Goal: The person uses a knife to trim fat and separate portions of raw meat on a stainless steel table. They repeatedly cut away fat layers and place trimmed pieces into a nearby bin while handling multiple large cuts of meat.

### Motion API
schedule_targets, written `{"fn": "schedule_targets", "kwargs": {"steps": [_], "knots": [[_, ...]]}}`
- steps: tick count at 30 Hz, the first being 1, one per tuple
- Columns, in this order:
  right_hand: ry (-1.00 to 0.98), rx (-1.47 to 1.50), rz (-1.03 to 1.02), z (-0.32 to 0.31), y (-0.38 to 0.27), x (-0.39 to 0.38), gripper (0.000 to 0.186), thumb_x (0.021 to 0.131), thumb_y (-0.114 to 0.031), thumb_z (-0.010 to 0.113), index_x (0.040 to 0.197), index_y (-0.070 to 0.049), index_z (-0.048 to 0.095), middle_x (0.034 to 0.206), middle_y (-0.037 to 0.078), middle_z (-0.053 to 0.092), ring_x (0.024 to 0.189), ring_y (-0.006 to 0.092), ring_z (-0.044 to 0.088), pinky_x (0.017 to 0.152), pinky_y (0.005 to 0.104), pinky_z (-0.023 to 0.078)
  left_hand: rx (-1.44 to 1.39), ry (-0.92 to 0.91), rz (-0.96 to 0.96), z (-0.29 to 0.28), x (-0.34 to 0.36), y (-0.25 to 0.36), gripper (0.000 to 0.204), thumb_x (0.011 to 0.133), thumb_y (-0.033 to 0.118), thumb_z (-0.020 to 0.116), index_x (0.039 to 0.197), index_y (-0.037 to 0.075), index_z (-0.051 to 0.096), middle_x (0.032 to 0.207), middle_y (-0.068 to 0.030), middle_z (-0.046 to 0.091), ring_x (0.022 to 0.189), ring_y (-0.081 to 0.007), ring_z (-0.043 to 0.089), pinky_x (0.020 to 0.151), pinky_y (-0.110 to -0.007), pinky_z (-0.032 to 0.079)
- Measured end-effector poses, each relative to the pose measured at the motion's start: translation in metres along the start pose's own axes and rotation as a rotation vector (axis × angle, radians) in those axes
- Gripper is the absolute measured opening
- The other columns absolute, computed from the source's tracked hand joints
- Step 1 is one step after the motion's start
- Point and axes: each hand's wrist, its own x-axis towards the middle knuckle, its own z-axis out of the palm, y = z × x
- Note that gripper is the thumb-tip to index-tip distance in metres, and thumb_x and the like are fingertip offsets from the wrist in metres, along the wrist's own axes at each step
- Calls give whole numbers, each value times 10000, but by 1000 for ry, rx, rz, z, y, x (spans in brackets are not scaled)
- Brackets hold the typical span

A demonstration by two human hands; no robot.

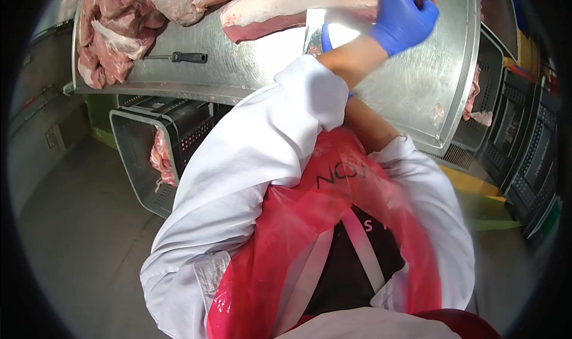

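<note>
My left arm crosses over my right. Gloved in blue, my left hand (pixel 406 18) is closed on the right end of a long slab of raw meat (pixel 262 18) with a pale fat layer, at the far side of the metal table (pixel 411 91). Only a bit of blue glove shows of my right hand (pixel 326 39), below the slab; my left forearm hides the rest, fingers included. Beside that glove a bright flat metal strip (pixel 313 32), resembling a knife blade, reaches toward the slab. What holds it is hidden.
Raw meat chunks (pixel 116 26) pile up at the table's left; beside them lies a black-handled tool (pixel 189 57) with a thin shaft. A grey crate (pixel 122 160) with trimmings stands below the left edge. Another crate (pixel 490 59) with scraps and black crates (pixel 530 142) are at right.
</note>
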Motion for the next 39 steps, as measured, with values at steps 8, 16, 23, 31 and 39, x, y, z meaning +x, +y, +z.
{"fn": "schedule_targets", "kwargs": {"steps": [8,16,23,31,39], "knots": [[-104,-140,-125,20,56,-20,468,977,-182,565,1401,-52,416,821,94,655,616,132,584,548,306,517,-190,140,39,3,5,29,146,846,125,649,802,2,583,684,-177,619,619,-291,647,591,-393,510],[-224,-64,131,45,-15,30,479,981,-177,550,1392,-47,342,802,133,659,608,169,638,544,317,550,-153,269,183,2,4,49,113,749,49,657,806,-23,591,714,-191,664,652,-350,684,606,-377,544],[-237,-29,266,78,-15,33,388,968,-134,573,1324,-3,490,878,152,682,693,177,687,568,316,584,-233,369,382,3,12,88,105,778,27,652,791,-22,560,654,-138,651,584,-212,677,551,-322,527],[-275,-160,169,108,1,-9,686,1000,-152,541,1603,-226,222,733,98,641,557,156,601,518,327,530,-411,384,326,7,16,120,60,706,14,607,708,-6,551,676,-167,617,622,-353,632,566,-423,495],[-340,-104,225,114,-51,-59,660,963,-189,591,1553,-149,299,812,128,689,587,164,654,542,316,545,-389,301,440,14,24,164,76,700,3,608,665,1,540,647,-139,612,604,-289,650,503,-359,470]]}}
